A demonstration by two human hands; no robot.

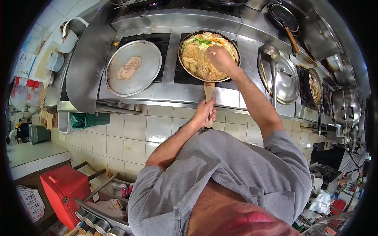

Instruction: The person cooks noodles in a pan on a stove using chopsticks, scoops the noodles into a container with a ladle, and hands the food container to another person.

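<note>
A frying pan [182, 67] full of noodles [199, 59], pale chunks, shredded cabbage, green pieces and orange strips stands on the stove. Its wooden handle [209, 93] points toward me, and my left hand [204, 112] is wrapped around it. Over the pan's right half is my right hand [220, 59], fingers curled closed just above the food. Whatever it may hold is too small or hidden to name. Left of the pan, a round metal tray [147, 59] carries a lump of pale raw meat [129, 68].
Right of the pan lie a ladle [270, 51] and a domed metal lid [289, 88]. Farther right is a second pan [315, 87] with food. A small pan [284, 17] sits at the back right. A red box [65, 192] stands lower left. A metal splash guard [88, 59] rises at left.
</note>
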